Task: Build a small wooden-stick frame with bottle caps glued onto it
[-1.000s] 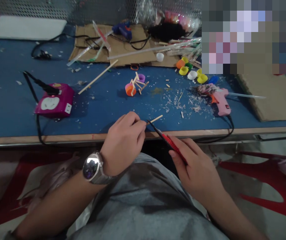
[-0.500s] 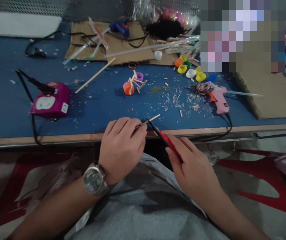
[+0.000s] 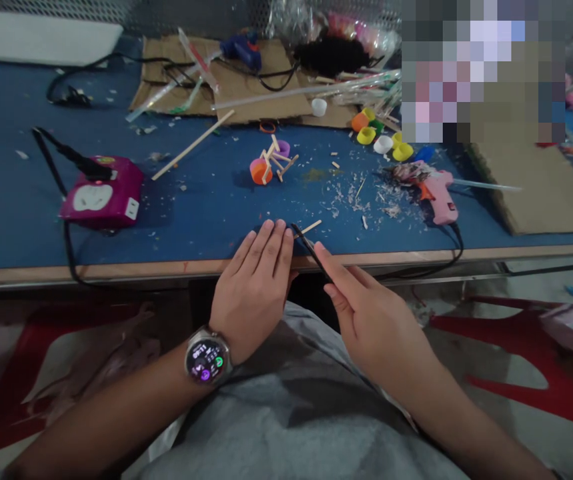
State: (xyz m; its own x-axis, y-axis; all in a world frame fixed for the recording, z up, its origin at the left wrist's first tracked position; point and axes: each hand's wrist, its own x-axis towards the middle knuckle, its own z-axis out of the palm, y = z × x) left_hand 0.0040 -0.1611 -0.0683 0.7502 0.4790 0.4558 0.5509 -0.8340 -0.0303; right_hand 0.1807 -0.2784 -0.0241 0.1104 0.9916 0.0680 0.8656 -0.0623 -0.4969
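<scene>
My left hand (image 3: 251, 293) lies flat at the table's front edge, fingers stretched out and side by side over one end of a thin wooden stick (image 3: 312, 227). The stick's free end sticks out to the right of the fingertips. My right hand (image 3: 373, 303) grips a utility knife (image 3: 315, 255), its forefinger laid along the top. The dark blade crosses the stick close beside my left fingers; my hand mostly hides the handle. Farther back stands a small piece of glued sticks (image 3: 272, 157) with an orange cap (image 3: 261, 172) and a purple cap (image 3: 282, 148).
A pink glue gun (image 3: 443, 197) lies right, its cord running over the table edge. A magenta power socket box (image 3: 103, 193) stands left. Behind are a long stick (image 3: 193, 145), cardboard (image 3: 266, 107), a blue glue gun (image 3: 243, 50) and several coloured caps (image 3: 366, 135). Shavings litter the blue table (image 3: 206, 207).
My left hand has flattened from a curled grip, fingers now straight over the stick. My right forefinger has moved forward along the knife. The blade stays across the stick.
</scene>
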